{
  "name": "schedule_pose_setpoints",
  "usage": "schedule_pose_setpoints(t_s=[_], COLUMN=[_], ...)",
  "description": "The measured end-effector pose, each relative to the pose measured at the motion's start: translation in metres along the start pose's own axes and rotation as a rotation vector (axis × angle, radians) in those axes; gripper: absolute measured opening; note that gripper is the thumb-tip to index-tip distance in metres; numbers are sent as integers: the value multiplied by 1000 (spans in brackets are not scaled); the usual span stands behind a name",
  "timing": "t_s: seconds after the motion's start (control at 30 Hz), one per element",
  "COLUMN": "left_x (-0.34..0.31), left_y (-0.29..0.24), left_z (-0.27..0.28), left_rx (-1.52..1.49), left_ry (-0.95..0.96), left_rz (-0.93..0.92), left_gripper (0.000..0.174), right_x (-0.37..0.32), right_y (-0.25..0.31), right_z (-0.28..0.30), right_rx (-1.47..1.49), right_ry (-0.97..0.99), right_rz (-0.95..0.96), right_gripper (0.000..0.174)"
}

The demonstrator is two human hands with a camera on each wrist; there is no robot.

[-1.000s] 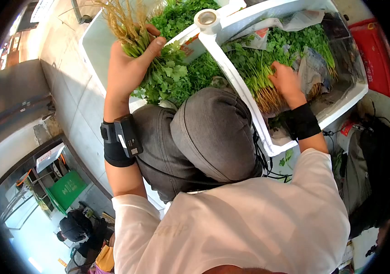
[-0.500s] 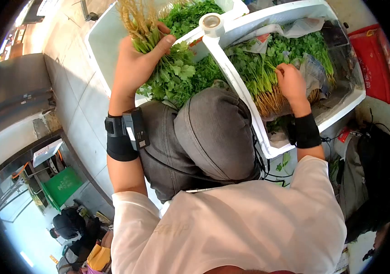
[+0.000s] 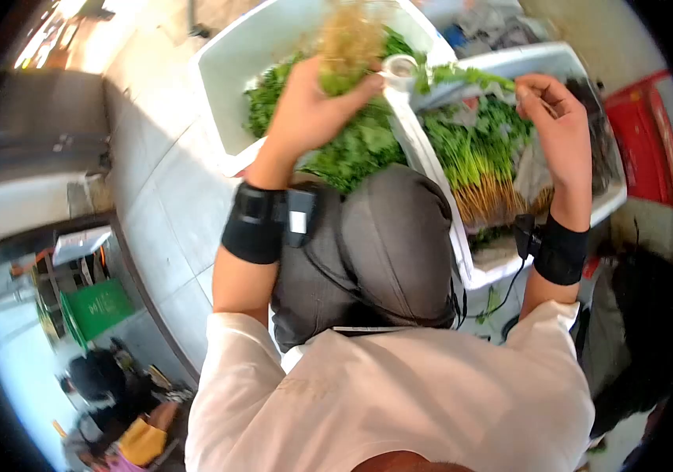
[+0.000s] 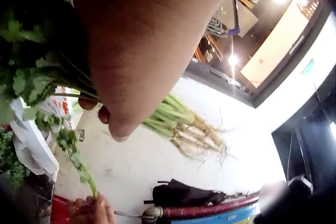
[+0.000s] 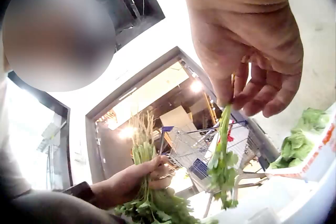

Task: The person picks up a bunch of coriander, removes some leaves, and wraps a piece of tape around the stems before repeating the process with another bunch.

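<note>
My left hand grips a bunch of coriander, its pale roots upward and leaves hanging below the fist. Between thumb and fingers my right hand pinches a single coriander sprig by its stem end. In the head view the sprig points left, toward the bunch; in the right wrist view its leaves hang down. Below the right hand, rooted coriander lies in the right foam box. Loose green leaves fill part of the left foam box, under the left hand.
A roll of tape sits at the rims where the two boxes meet. A red bag stands to the right of them. The person's knees press close to the boxes. Dark cloth and cables lie at the lower right.
My right hand has risen from the rooted coriander in the right box, drawing out one sprig. The left hand with its bunch has shifted right in the head view, which has itself moved.
</note>
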State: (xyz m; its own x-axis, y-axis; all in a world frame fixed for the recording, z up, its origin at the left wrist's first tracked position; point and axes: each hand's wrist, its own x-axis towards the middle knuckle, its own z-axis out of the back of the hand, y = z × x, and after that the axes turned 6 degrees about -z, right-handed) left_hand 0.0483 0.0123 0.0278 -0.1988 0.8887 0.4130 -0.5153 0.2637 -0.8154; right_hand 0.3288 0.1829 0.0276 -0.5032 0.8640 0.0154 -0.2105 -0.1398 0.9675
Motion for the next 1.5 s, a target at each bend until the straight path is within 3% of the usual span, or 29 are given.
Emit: schedule_pose_setpoints(t_s=[0.17, 0.23, 0.27, 0.33, 0.43, 0.5, 0.7, 0.8, 0.93, 1.1, 1.17, 1.33, 1.5], left_x=[2, -1, -3, -4, -5, -9, -22, -24, -29, -31, -35, -32, -36], left_y=[-15, -14, -14, -18, -21, -22, -29, -24, -16, -13, -9, 1, 8], left_z=[-15, -15, -13, -10, -12, -6, 11, 15, 27, 33, 35, 40, 52], left_rx=[-60, -115, -115, -322, -439, -414, -523, -583, -759, -900, -934, -891, -873], left_ry=[-114, -123, -140, -145, -287, -268, -290, -320, -354, -361, -383, -378, -393], left_rz=[-47, -23, -23, 29, 8, -18, 44, 18, 21, 23, 37, 82, 148], left_gripper=[19, 19, 19, 20, 20, 21, 20, 22, 20, 19, 19, 18, 18], right_x=[18, 19, 19, 17, 18, 14, -2, -5, -20, -31, -30, -15, -11], right_y=[40, 56, 61, 71, 79, 88, 112, 116, 121, 126, 129, 122, 124], right_z=[-52, -67, -74, -91, -110, -120, -133, -136, -150, -172, -179, -183, -195], right_rx=[-34, -67, -78, 10, 126, 84, 4, 161, -135, -218, -268, -216, -163], right_ry=[178, 235, 251, 279, 315, 344, 378, 429, 310, 260, 197, 189, 166], right_rz=[141, 95, 216, 250, 328, 390, 421, 310, 370, 295, 357, 227, 247], right_gripper=[19, 18, 16, 15, 16, 16, 18, 21, 20, 21, 21, 20, 19])
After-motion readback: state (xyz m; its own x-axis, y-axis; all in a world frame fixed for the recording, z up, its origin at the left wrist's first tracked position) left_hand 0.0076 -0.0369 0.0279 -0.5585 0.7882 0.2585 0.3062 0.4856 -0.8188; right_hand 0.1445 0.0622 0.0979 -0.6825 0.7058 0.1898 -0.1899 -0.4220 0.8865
